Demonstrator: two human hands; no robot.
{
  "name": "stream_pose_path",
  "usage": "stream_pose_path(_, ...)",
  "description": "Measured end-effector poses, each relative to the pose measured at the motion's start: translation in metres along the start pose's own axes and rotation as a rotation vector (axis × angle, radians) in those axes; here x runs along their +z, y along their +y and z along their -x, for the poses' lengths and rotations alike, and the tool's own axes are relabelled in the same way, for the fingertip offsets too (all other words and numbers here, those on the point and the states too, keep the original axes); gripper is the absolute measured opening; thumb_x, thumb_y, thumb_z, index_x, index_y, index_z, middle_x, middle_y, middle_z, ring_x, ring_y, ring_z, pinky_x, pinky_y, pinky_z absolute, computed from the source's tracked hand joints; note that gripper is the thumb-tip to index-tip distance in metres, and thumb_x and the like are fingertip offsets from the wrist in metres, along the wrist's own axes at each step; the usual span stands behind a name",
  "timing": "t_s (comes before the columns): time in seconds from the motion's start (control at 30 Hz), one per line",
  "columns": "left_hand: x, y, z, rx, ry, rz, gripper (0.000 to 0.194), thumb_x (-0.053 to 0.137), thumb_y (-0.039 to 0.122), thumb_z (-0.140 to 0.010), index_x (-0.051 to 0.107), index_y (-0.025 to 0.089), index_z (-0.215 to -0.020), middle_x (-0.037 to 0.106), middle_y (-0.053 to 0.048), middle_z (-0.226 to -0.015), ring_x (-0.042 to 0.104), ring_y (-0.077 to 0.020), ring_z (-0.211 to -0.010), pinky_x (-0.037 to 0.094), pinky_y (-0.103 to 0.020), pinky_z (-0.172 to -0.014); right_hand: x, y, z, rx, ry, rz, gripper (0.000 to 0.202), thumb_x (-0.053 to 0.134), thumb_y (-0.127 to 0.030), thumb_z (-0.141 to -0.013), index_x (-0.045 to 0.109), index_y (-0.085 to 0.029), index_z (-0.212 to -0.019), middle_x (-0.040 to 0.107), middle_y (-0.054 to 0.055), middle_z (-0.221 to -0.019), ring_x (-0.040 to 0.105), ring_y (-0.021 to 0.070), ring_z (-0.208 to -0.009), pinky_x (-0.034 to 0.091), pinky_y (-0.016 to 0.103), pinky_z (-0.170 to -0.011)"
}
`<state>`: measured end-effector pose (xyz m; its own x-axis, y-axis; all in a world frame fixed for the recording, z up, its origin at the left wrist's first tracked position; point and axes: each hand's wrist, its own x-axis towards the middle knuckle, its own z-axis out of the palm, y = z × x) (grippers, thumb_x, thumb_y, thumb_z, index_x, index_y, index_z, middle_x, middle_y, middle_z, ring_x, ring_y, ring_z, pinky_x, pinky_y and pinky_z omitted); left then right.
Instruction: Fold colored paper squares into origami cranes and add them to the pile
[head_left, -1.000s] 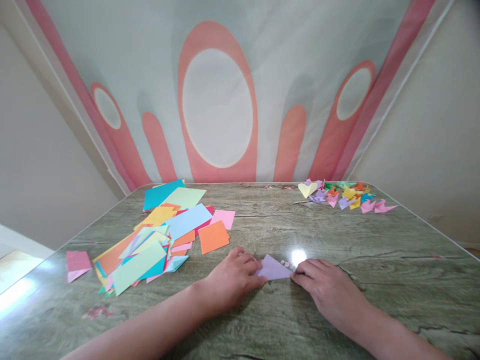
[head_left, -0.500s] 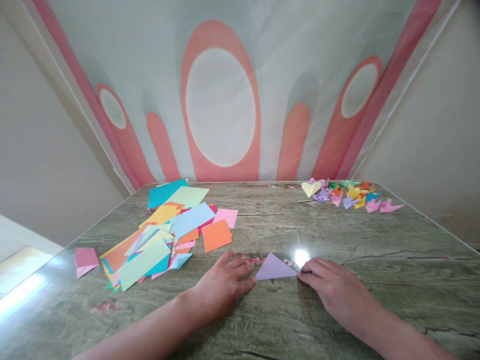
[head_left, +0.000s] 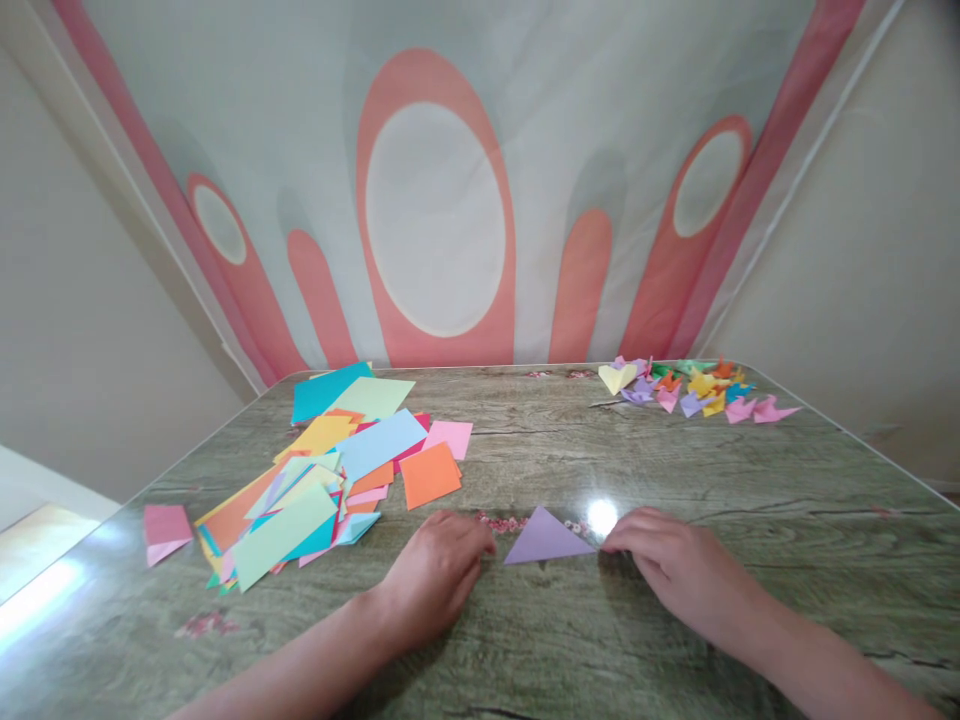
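Wall: pale gray-green, pink-red arches, white ovals, pink borders. Side walls plain gray. Table: gray-green wood grain, light edge, small red floral prints. Glare near table middle, another patch at left edge. Pale floor at far left.

Two bare hands low in view, apart from each other, backs upward.
The left forearm comes in from the lower left and slants up through the left wrist to the left hand, its fingers bent and drawn close together, their tips toward the right hand. The right forearm enters from the lower right, bare like the other; past the right wrist, the fingers lie side by side, gently bent, reaching leftward, with the index fingertip foremost. The right thumb is mostly hidden.
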<state>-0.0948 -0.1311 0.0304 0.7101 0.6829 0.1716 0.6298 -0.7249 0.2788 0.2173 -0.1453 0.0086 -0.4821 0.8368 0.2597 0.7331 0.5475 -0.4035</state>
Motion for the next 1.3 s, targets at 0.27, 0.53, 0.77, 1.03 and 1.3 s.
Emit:
stream_pose_path(0.27, 0.015, 0.016, -0.041, -0.192, -0.090, 0.173, 0.074, 0.066, 0.025, -0.074, 0.026, 0.022, -0.137, 0.059, -0.008, -0.114, 0.054, -0.0236, -0.106, 0.042, -0.041, -0.094, -0.001, 0.000, -0.024, 0.163, -0.022, -0.153, 0.038, 0.041, -0.007, -0.083, 0.066, -0.024, -0.105, 0.072, 0.002, -0.097, 0.067, 0.0175, -0.088, 0.051, 0.032, -0.080)
stream_pose_path(0.53, 0.023, 0.018, -0.053, 0.041, -0.090, 0.013, 0.062, 0.047, 0.006, -0.078, 0.029, 0.022, -0.135, 0.063, -0.005, -0.101, 0.059, -0.0204, -0.092, 0.040, -0.033, -0.082, 0.018, -0.014, -0.033, 0.131, -0.007, -0.443, 0.046, 0.037, -0.003, -0.081, 0.059, -0.023, -0.117, 0.070, 0.005, -0.104, 0.066, 0.0182, -0.097, 0.051, 0.036, -0.088)
stream_pose_path(0.77, 0.023, -0.001, -0.056, 0.155, -0.096, -0.118, 0.027, 0.042, 0.003, -0.080, 0.048, 0.017, -0.102, 0.060, -0.004, -0.085, 0.057, -0.0161, -0.079, 0.040, -0.028, -0.076, 0.026, -0.010, -0.023, -0.099, 0.219, -0.090, 0.052, 0.037, -0.002, -0.085, 0.048, -0.024, -0.130, 0.054, 0.008, -0.131, 0.048, 0.0215, -0.122, 0.040, 0.046, -0.103)
stream_pose_path(1.03, 0.018, 0.006, -0.047, 0.157, -0.170, -0.223, 0.008, 0.043, 0.017, -0.087, 0.051, 0.018, -0.085, 0.056, -0.004, -0.084, 0.054, -0.0168, -0.078, 0.046, -0.028, -0.074, 0.015, -0.025, -0.020, -0.192, 0.004, -0.058, 0.048, 0.047, -0.002, -0.080, 0.052, -0.019, -0.125, 0.061, 0.008, -0.120, 0.055, 0.0206, -0.111, 0.041, 0.045, -0.101)
stream_pose_path(1.3, 0.029, 0.017, -0.036, 0.048, 0.031, -0.013, 0.017, 0.039, 0.018, -0.091, 0.055, 0.017, -0.085, 0.059, -0.006, -0.086, 0.057, -0.0171, -0.085, 0.046, -0.030, -0.080, 0.028, -0.020, -0.019, -0.164, 0.093, -0.043, 0.024, 0.061, -0.018, -0.085, 0.064, -0.022, -0.108, 0.067, 0.005, -0.108, 0.058, 0.0225, -0.102, 0.046, 0.042, -0.090)
